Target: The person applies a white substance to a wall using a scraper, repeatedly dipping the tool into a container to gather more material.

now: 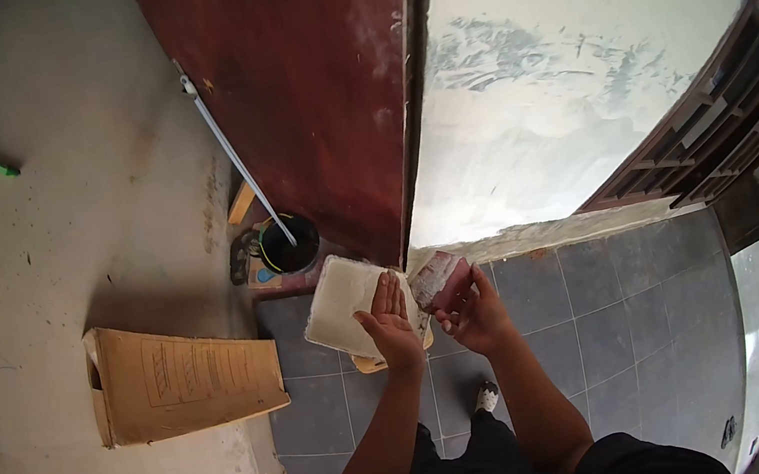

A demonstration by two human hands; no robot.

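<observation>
My left hand point(392, 326) is open, its fingers stretched out and palm turned up. It overlaps the right part of a pale, square, tray-like thing point(335, 301) with a rough whitish rim. In my right hand point(480, 319) is a flat maroon piece smeared with white point(448, 281), pinched between thumb and fingers by its lower right side. The piece is tilted, just right of the pale square. What kind of tool it is, I cannot tell. A light wooden edge point(369, 365) shows beneath the square.
A cardboard box point(201, 375) stands by the left wall. Beside the dark red door point(289, 70) is a black bucket point(286, 253) with a long white pole point(226, 142). White patches mark the wall point(525, 140) ahead; a barred window point(704, 119) is right. Grey tiles point(531, 291) cover the floor.
</observation>
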